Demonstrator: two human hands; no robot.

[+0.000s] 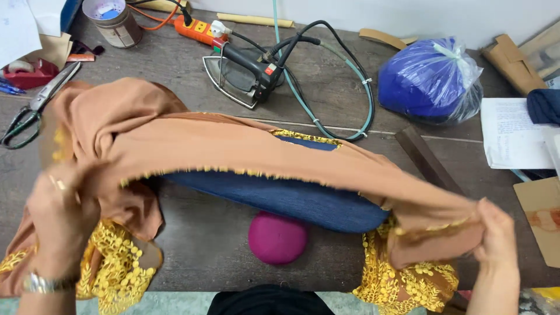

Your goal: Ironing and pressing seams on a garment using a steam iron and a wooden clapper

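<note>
The tan cloth (with yellow lace trim) stretches between both hands: the left hand clamps its bunched end, the right hand pinches the other. It spans a blue padded form near the desk front edge; an iron stands toward the back edge.

The left hand is motion-blurred, its grip on the tan fabric unclear. Between both grips, fabric hides most of the denim pressing cushion. The right hand is cut off at the wrist.
</note>
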